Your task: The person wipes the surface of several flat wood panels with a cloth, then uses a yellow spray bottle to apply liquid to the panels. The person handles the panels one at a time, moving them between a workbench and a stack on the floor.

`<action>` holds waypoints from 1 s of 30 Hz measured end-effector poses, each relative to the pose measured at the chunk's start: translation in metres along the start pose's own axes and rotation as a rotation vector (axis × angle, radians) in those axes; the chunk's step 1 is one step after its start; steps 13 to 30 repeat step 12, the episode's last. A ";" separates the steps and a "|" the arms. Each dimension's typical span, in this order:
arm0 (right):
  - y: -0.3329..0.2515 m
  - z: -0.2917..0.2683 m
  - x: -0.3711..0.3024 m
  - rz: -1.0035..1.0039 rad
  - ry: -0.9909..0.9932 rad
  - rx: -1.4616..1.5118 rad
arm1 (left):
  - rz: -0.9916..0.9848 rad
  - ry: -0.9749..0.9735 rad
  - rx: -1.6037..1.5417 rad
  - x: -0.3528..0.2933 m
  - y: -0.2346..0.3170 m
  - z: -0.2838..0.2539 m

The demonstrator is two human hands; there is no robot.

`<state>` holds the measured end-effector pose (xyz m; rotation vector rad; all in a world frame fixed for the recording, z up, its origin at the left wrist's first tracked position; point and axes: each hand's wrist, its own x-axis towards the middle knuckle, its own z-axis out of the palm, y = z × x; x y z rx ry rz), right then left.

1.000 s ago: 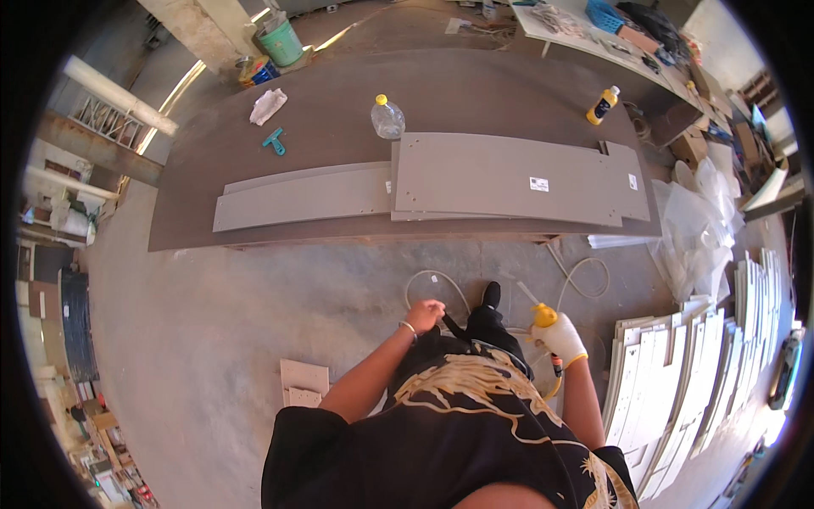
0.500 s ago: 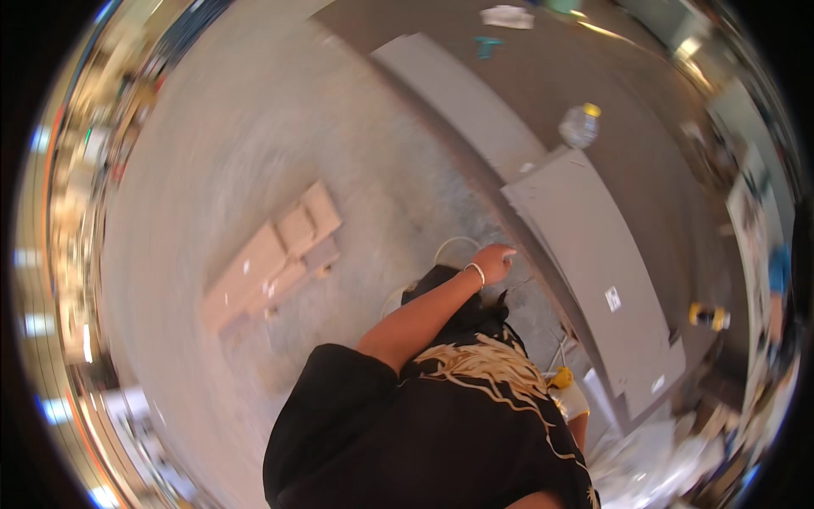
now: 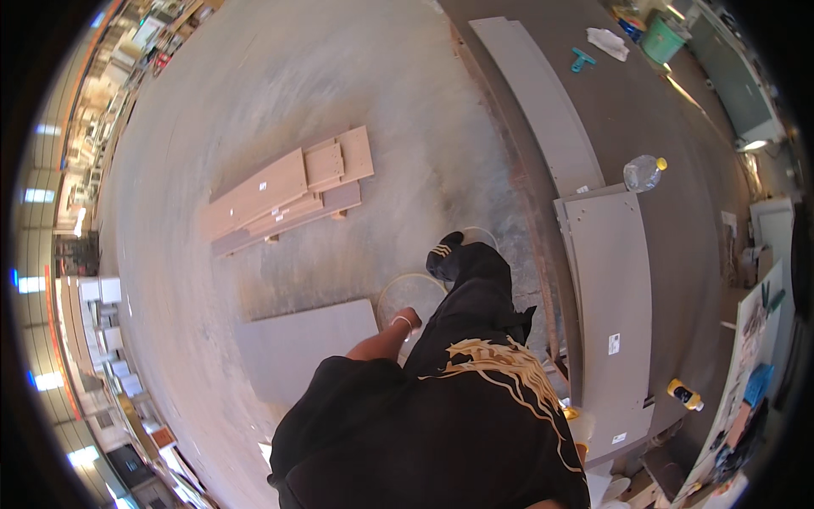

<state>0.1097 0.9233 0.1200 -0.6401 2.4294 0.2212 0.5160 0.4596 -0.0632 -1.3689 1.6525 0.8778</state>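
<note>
My left hand (image 3: pixel 409 317), with a pale bracelet at the wrist, hangs low beside my left leg, over the floor. It seems to hold nothing; its fingers point down and are mostly hidden. At my right side, my right hand (image 3: pixel 582 452) shows only in part past my shirt. It appears wrapped round a pale bottle with a yellow top (image 3: pixel 571 413), mostly hidden by my body. To my right, long grey panels (image 3: pixel 617 280) with white labels lie stacked along the edge of a brown-topped table (image 3: pixel 678 280). Another grey panel (image 3: pixel 543 102) lies beyond them.
A clear bottle with yellow cap (image 3: pixel 644 173), a yellow-and-black bottle (image 3: pixel 685 394), a teal tool (image 3: pixel 582 59) and a white cloth (image 3: pixel 608 43) are on the table. Brown boards (image 3: pixel 263 191) rest on floor blocks at left. A flat grey sheet (image 3: pixel 309 348) lies nearer. A green bucket (image 3: pixel 664 38) stands far right.
My view has swung, so the table and panels run more upright in it. My left hand has dropped back from near the table edge to my side. The grey floor sheet has come into view.
</note>
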 end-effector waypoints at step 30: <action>-0.127 0.048 -0.078 0.486 -0.118 -0.043 | 0.691 0.530 0.125 0.130 0.178 -0.324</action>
